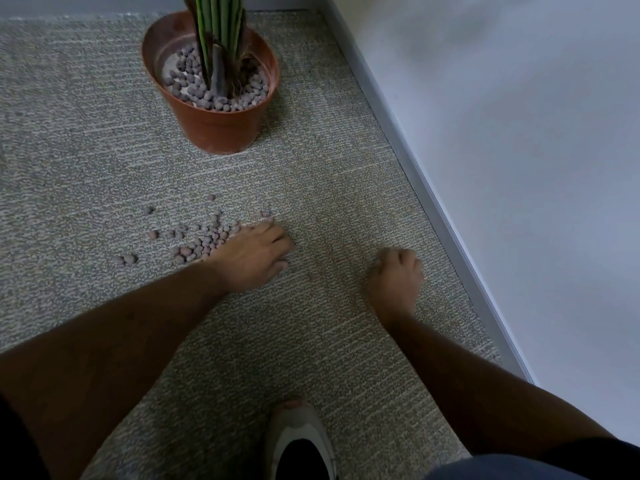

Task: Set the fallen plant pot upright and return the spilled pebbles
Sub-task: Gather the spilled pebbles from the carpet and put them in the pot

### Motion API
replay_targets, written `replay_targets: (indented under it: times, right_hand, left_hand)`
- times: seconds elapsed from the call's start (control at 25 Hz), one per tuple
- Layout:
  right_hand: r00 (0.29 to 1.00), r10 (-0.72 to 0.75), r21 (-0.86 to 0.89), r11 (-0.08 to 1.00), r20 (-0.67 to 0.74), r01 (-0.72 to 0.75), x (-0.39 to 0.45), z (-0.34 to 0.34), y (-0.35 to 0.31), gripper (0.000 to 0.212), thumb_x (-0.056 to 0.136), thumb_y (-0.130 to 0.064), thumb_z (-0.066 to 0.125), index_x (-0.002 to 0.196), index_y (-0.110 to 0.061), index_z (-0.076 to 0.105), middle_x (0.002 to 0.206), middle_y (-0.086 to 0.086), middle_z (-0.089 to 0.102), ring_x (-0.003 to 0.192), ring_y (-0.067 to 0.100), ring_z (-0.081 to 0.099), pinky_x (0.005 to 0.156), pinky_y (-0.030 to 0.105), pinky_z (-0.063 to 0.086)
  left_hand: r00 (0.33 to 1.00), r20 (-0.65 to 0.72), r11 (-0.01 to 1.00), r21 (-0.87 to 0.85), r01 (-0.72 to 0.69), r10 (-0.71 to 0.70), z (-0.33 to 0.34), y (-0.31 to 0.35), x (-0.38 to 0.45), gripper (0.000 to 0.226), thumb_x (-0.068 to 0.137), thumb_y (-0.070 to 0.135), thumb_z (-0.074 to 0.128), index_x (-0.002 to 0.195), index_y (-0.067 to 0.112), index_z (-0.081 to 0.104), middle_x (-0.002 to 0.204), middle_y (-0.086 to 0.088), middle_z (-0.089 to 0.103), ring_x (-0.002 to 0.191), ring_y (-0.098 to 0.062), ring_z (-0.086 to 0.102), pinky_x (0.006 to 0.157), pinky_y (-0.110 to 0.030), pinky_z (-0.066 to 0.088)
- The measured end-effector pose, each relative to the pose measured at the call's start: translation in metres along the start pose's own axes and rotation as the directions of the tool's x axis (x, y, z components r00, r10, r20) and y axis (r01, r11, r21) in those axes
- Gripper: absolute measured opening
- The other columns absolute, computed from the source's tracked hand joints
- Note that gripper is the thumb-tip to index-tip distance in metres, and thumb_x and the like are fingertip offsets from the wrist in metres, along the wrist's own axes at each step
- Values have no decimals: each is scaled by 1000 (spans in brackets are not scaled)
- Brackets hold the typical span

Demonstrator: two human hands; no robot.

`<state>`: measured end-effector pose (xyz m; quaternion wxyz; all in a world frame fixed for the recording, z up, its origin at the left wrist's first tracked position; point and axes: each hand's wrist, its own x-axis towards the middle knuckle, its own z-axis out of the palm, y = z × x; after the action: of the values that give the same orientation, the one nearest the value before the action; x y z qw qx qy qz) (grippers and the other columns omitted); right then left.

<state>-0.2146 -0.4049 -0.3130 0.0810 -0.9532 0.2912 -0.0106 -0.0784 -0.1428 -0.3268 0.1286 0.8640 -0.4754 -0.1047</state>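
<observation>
My plant pot [221, 123] stands upright on the carpet [86, 140] near the wall [519, 133], its green stems [221, 32] rising out of view. It holds a partial bed of pebbles [221, 95], with a pale bare patch toward the far left rim. The spilled pebbles [201, 242] lie scattered on the carpet, apart from the pot. My left hand [254, 256] rests palm down at the heap's right edge, fingers relaxed and touching the nearest ones. My right hand [396, 275] is loosely curled; whether it holds pebbles I cannot tell. Small, round and light, they will likely roll and are best raked together and scooped by the cupped handful. My shoe [301, 441] shows below.
</observation>
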Motion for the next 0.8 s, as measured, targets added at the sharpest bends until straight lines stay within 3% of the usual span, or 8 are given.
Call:
replay_targets:
  times: [0.08, 0.16, 0.4, 0.48, 0.6, 0.8]
  right_hand:
    - [986, 160, 30, 986, 49, -162, -6, 1, 9, 31, 97, -21, 49, 125, -9, 55, 125, 16, 51, 114, 34, 46, 97, 46, 45]
    - [980, 181, 110, 976, 79, -189, -10, 4, 7, 28, 96, -17, 48, 122, -7, 53, 123, 16, 49, 114, 33, 45, 97, 45, 44]
    - [995, -65, 200, 978, 71, 50, -27, 9, -17, 13, 100, -21, 47, 104, -12, 55, 106, 3, 50, 96, 19, 44, 85, 36, 46]
    - [972, -200, 198, 965, 123, 174, -33, 12, -21, 11, 99, -18, 49, 105, -11, 56, 107, 3, 51, 97, 19, 46, 85, 35, 46]
    - [931, -321, 196, 938, 171, 287, -30, 12, -27, 14, 94, -6, 53, 105, -12, 60, 107, 4, 52, 97, 21, 50, 82, 35, 47]
    - [853, -485, 319, 853, 192, 413, -23, 18, -72, 9, 92, -4, 54, 95, -7, 62, 98, 10, 56, 91, 25, 52, 80, 42, 48]
  left_hand:
    - [997, 38, 998, -6, -67, 67, 4, 10, 3, 46, 101, 44, 48, 143, 25, 47, 144, 1, 49, 131, -20, 46, 105, -41, 44]
    - [992, 64, 994, -14, -106, 106, 11, 25, 10, 52, 102, 41, 49, 151, 27, 39, 156, 1, 41, 143, -21, 38, 113, -43, 36]
    - [938, 200, 943, 122, -310, 282, 26, 54, 14, 66, 98, 10, 55, 157, 28, 28, 167, -2, 25, 155, -24, 20, 124, -49, 22]
    - [924, 204, 922, 153, -356, 323, 24, 55, 12, 56, 99, 11, 51, 151, 25, 38, 161, -4, 33, 151, -26, 27, 120, -49, 31]
    - [936, 169, 924, 180, -338, 309, 15, 54, 10, 32, 96, 13, 55, 127, 20, 55, 136, -2, 51, 127, -23, 46, 102, -42, 48]
    - [969, 115, 943, 231, -241, 220, 0, 29, -9, 24, 98, 14, 51, 121, 16, 58, 121, -3, 56, 114, -22, 53, 94, -39, 51]
